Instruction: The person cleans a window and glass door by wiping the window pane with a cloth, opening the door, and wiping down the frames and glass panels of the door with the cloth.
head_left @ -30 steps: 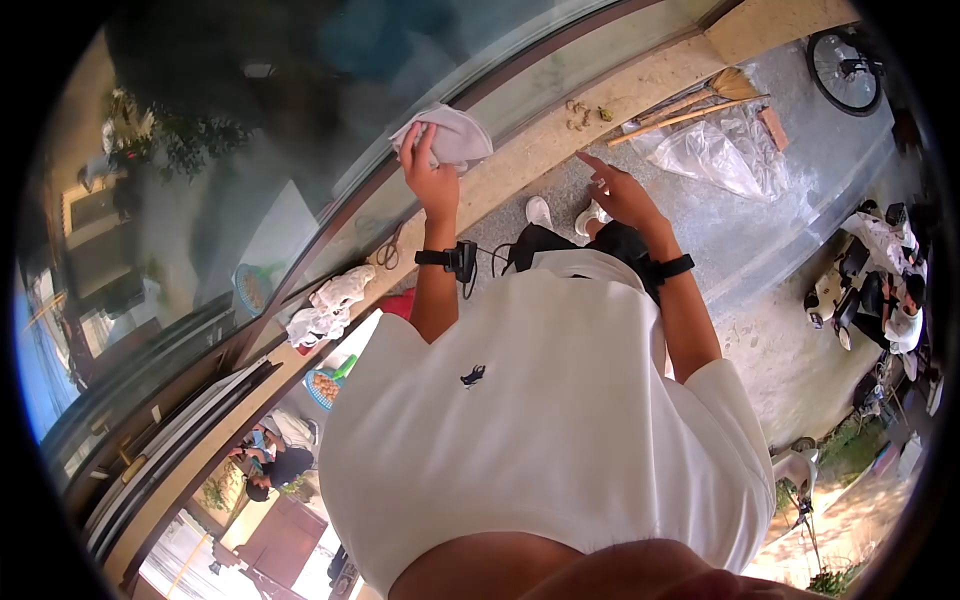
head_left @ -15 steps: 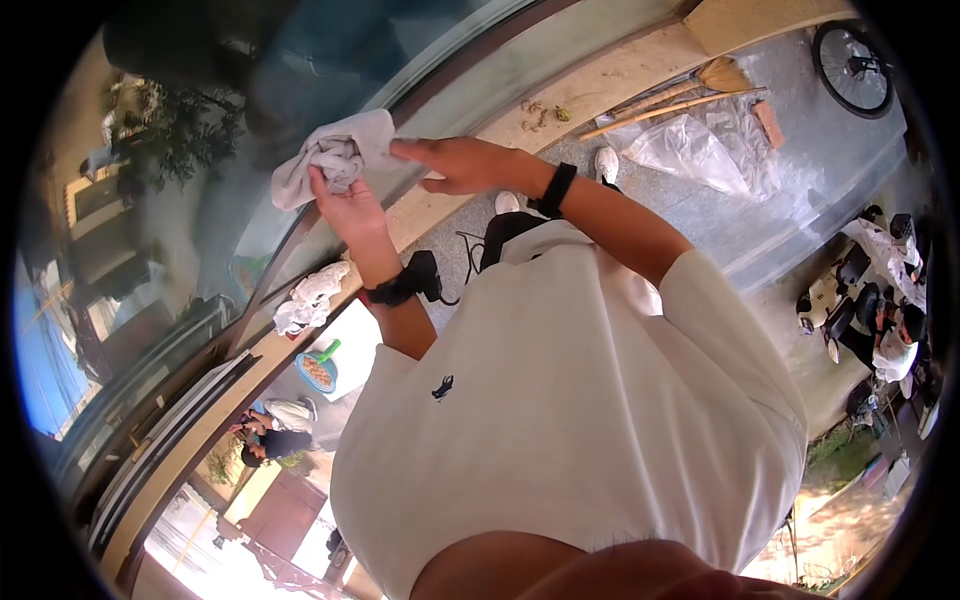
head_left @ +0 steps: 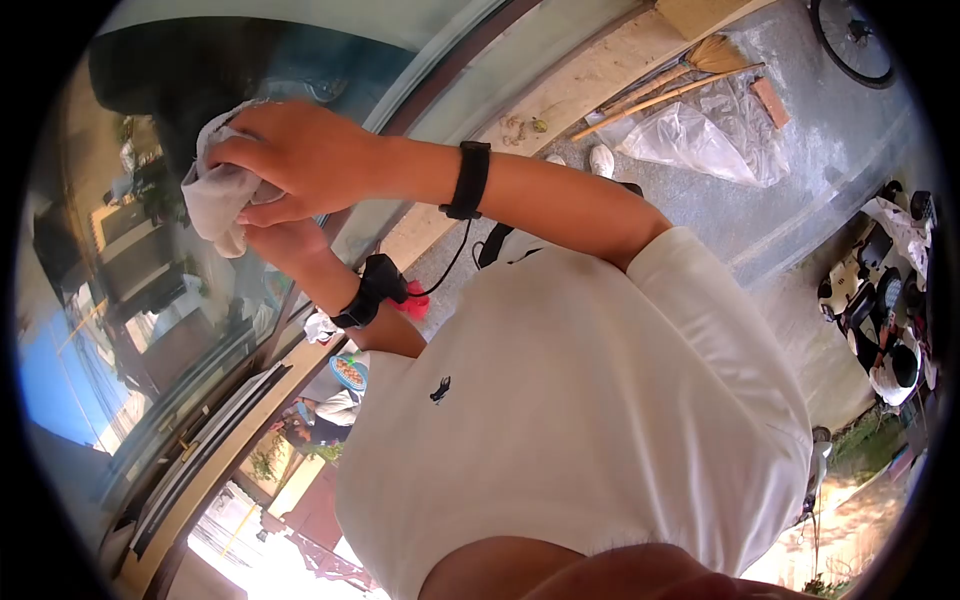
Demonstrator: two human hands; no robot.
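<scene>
You have the cloth (head_left: 213,205) up in front of the glass (head_left: 180,65), inward of the ledge (head_left: 590,78), with both arms stretched to your left. Your right hand (head_left: 310,150) is bent over the top of it, fingers curled and thumb set apart, so it seems to have a loose-to-middling grip on the bunched folds. Your left hand (head_left: 290,243) sits just below, at the cloth's lower side; its fingers are hidden, so I cannot tell how far they are closed or how much they hold. Whether the cloth touches the glass, I cannot tell either. The step in hand looks like bunching or folding the cloth between two hands; the next move calls for a sure hold on its loose edge, and for keeping the cable (head_left: 447,265) by your left wrist from snagging. The glass is full of reflections. On the ledge lie some dry bits (head_left: 514,128), and farther along, partly behind your left forearm, a white bundle (head_left: 320,328). Along the ledge's outer edge, on the grey floor (head_left: 700,225), are a broom (head_left: 718,53), a plastic sheet (head_left: 690,148) and a brick (head_left: 770,103), with a bike wheel (head_left: 850,45) beyond. A person (head_left: 893,378) is near the far right side.
</scene>
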